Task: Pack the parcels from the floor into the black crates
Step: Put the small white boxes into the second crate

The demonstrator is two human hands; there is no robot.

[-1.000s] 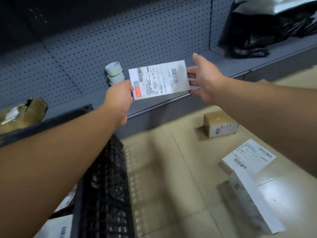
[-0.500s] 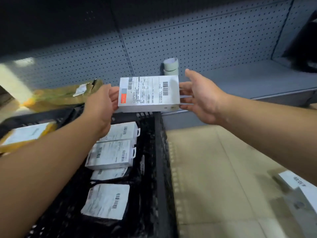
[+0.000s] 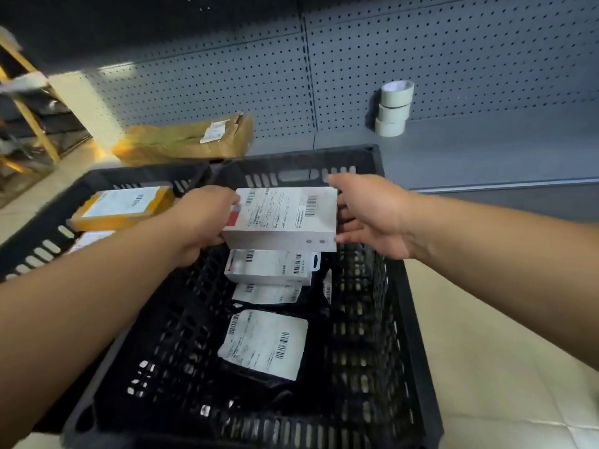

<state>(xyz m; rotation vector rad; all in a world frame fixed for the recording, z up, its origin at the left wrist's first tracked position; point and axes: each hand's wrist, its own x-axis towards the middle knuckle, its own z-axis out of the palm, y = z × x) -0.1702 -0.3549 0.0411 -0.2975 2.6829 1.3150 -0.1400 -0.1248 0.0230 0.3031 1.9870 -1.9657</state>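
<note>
Dim light overall; brighter patch at far left on the floor point(image 3: 64, 170). Motion blur smears the left edge, wide-angle bending curves my forearms.

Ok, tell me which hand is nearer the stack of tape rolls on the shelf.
Right. The right hand is at the white box's right end, below and left of the tape rolls. The left hand grips the box's left end, farther away.

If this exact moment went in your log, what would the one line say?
step: placing | left hand: grips white box | right hand: steadies it | over: black crate
</note>
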